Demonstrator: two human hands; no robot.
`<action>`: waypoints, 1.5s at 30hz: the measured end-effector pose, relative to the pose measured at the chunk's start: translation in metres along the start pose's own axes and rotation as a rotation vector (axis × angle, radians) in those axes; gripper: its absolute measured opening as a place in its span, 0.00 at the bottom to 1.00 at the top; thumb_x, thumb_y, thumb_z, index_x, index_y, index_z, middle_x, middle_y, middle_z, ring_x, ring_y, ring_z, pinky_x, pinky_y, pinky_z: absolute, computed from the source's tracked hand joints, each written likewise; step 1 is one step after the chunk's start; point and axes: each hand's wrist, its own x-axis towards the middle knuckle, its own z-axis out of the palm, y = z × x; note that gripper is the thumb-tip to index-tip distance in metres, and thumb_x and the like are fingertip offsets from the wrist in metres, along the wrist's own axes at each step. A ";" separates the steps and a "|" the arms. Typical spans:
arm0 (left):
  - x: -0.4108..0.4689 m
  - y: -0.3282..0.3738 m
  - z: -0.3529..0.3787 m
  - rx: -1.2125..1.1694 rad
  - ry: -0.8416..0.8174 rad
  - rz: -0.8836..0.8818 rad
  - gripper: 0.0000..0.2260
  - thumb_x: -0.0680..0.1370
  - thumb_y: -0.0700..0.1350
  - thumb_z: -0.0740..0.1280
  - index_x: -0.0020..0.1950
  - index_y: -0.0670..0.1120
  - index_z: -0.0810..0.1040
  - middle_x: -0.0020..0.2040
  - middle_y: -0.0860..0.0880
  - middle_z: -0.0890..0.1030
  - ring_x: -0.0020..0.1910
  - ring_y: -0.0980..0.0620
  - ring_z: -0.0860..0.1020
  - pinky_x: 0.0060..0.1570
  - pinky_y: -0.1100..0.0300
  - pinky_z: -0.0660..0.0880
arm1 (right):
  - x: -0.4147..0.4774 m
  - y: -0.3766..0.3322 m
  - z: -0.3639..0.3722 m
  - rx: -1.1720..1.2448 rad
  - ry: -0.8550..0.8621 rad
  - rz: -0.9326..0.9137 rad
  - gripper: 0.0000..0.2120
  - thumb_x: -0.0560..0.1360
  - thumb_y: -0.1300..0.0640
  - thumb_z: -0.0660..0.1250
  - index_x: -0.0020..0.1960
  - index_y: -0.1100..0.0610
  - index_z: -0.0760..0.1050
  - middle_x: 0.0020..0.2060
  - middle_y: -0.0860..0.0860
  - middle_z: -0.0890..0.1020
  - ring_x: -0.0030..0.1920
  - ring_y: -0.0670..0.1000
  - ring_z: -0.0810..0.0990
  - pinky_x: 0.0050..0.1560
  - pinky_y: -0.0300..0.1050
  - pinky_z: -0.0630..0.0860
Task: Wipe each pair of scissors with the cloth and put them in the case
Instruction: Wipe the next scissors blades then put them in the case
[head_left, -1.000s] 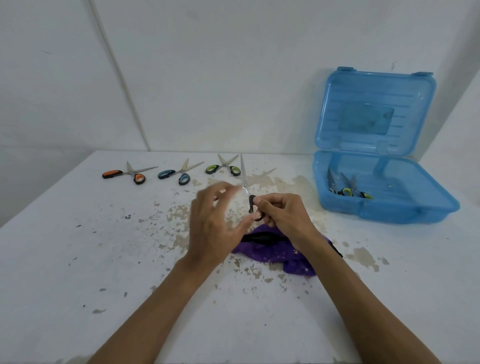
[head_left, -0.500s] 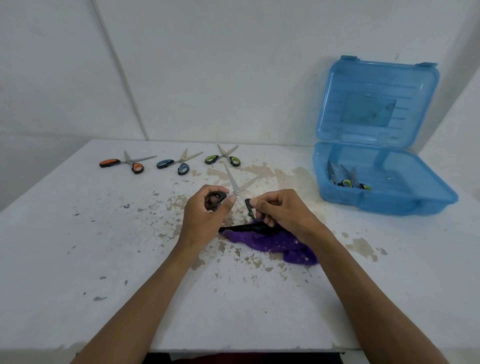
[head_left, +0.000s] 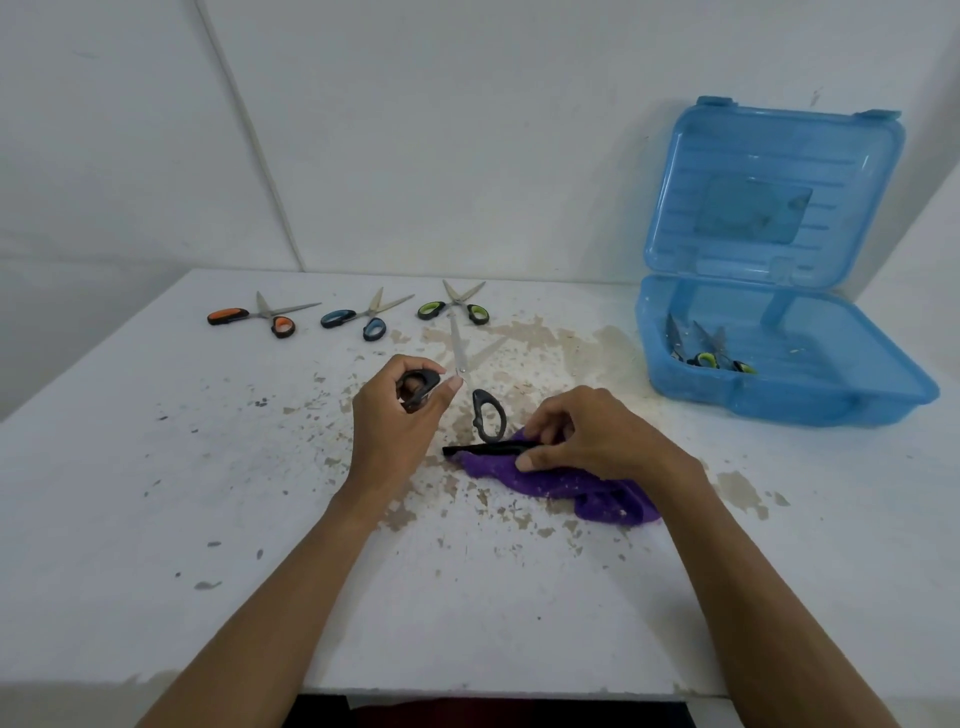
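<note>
My left hand (head_left: 397, 418) grips one black handle of the black-handled scissors (head_left: 470, 387), which hang spread open with the blades pointing away from me. The other handle loop hangs free between my hands. My right hand (head_left: 589, 436) pinches the purple cloth (head_left: 561, 483) at its black edge strip on the table. The blue plastic case (head_left: 779, 400) stands open at the right, with several scissors lying in its left end.
Three more pairs lie in a row at the back of the white table (head_left: 208, 493): orange-handled scissors (head_left: 257, 317), blue-handled scissors (head_left: 363, 319) and green-handled scissors (head_left: 457, 306). The tabletop paint is chipped in the middle. A wall stands close behind.
My right hand let go of the scissors' handle and dropped onto the cloth, taking hold of it. My left hand took hold of the other handle and holds the scissors alone.
</note>
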 end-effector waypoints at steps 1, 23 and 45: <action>0.001 0.000 -0.002 -0.004 0.012 -0.004 0.08 0.75 0.49 0.77 0.49 0.48 0.82 0.40 0.53 0.83 0.38 0.58 0.79 0.39 0.60 0.78 | 0.000 0.000 0.000 -0.026 -0.025 0.001 0.15 0.65 0.43 0.81 0.48 0.48 0.84 0.39 0.44 0.83 0.38 0.42 0.78 0.38 0.36 0.71; 0.002 0.003 -0.009 -0.093 0.062 -0.090 0.09 0.75 0.52 0.77 0.49 0.50 0.82 0.40 0.56 0.83 0.42 0.54 0.82 0.44 0.41 0.83 | -0.008 -0.004 -0.036 -0.211 -0.022 -0.007 0.17 0.71 0.51 0.78 0.58 0.48 0.78 0.50 0.45 0.81 0.51 0.46 0.79 0.54 0.45 0.78; -0.003 0.004 -0.004 0.005 -0.034 0.084 0.08 0.75 0.48 0.77 0.48 0.48 0.81 0.40 0.54 0.82 0.40 0.58 0.79 0.39 0.69 0.75 | -0.009 0.016 -0.020 -0.081 0.345 0.210 0.24 0.70 0.50 0.79 0.59 0.52 0.72 0.52 0.52 0.82 0.51 0.52 0.77 0.47 0.44 0.72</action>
